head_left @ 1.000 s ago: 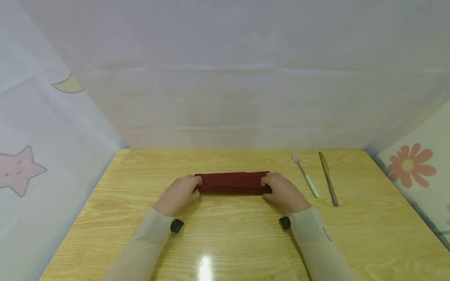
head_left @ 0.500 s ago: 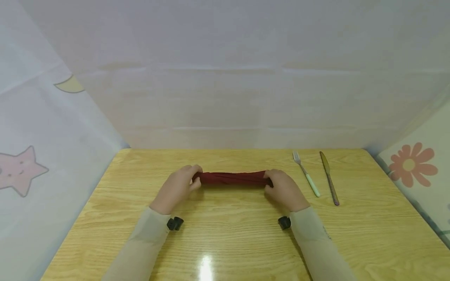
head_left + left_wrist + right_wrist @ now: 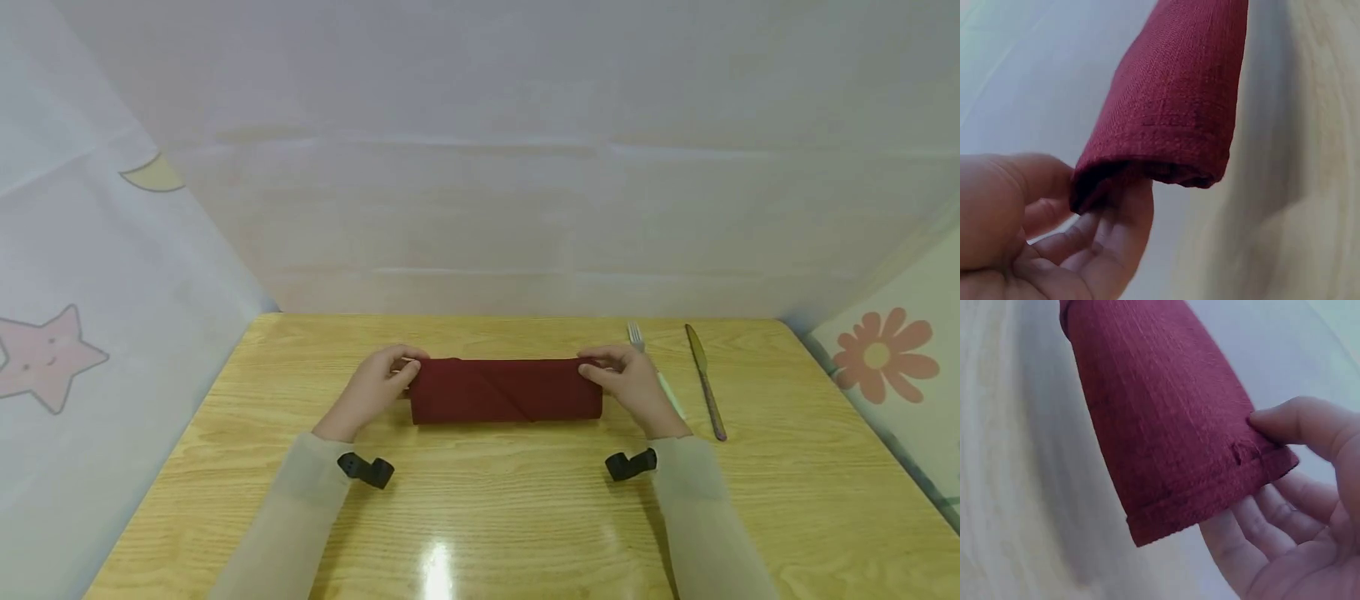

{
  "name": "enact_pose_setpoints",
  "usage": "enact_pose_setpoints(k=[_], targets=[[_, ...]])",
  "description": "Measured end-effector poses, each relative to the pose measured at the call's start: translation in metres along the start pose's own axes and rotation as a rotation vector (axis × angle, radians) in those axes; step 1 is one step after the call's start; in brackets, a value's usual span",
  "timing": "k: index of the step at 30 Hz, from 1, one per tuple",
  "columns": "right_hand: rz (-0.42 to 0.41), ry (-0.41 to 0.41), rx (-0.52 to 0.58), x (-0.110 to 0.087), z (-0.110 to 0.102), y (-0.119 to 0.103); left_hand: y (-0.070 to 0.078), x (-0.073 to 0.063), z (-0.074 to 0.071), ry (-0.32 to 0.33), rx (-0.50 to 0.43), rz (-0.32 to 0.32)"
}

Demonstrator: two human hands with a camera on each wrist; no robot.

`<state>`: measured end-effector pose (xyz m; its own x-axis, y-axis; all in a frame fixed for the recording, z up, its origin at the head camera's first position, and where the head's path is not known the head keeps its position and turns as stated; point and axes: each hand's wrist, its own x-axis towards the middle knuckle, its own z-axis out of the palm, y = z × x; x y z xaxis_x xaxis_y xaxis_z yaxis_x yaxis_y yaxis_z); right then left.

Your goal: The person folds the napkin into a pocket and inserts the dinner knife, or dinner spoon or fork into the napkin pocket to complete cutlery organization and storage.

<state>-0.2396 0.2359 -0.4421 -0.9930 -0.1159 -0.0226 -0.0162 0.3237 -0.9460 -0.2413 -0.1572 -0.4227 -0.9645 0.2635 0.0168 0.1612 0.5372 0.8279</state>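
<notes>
A dark red cloth napkin [image 3: 495, 392], folded into a long flat band with a slanting fold line across its face, spans between both hands. At its left end, my left hand [image 3: 372, 387] pinches the upper corner, thumb in front and fingers behind. My right hand [image 3: 633, 383] holds the upper right corner the same way. In the left wrist view, the layered open end of the napkin [image 3: 1172, 106] lies over the fingers. The right wrist view shows the thumb on the napkin [image 3: 1166, 431] and the other fingers beneath it, partly hidden.
A fork [image 3: 670, 394] with a pale green handle lies just right of the right hand, which partly covers it. Farther right lies a table knife [image 3: 703, 379]. The wooden table [image 3: 480, 508] meets a pale cloth backdrop [image 3: 480, 208] behind, with cloth at both sides.
The napkin has been turned over, going from a narrow roll to a broad smooth face with a diagonal fold. Both hands have shifted their grip to its upper corners; the right hand moved right.
</notes>
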Motion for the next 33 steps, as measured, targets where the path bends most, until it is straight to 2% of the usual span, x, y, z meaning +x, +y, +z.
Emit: enact_pose_setpoints(k=[3,5,10,14,17,21,25,31,33], targets=[[0.061,-0.026,0.067,0.002,0.004,0.004,-0.008,0.002,0.003,-0.012,-0.028,-0.057],[0.084,-0.034,0.103,0.003,0.006,0.007,-0.012,0.004,0.006,-0.013,-0.011,-0.082],[0.098,-0.058,0.126,0.003,0.01,0.012,-0.017,0.005,0.01,-0.016,0.025,-0.14],[0.128,-0.06,0.094,0.004,0.011,0.011,-0.021,0.006,0.008,-0.042,-0.021,-0.162],[0.151,-0.047,0.083,0.006,0.012,0.013,-0.024,0.005,0.005,-0.086,-0.029,-0.158],[0.169,-0.012,0.052,0.008,0.013,0.017,-0.025,0.005,0.003,-0.118,0.017,-0.154],[0.167,0.021,-0.005,0.009,0.014,0.019,-0.024,0.005,0.003,-0.089,0.041,-0.17],[0.07,0.158,-0.215,0.004,0.013,0.015,-0.024,0.005,0.004,-0.016,0.069,-0.141],[0.04,0.173,-0.24,0.002,0.013,0.011,-0.025,0.004,0.003,0.012,0.096,-0.126]])
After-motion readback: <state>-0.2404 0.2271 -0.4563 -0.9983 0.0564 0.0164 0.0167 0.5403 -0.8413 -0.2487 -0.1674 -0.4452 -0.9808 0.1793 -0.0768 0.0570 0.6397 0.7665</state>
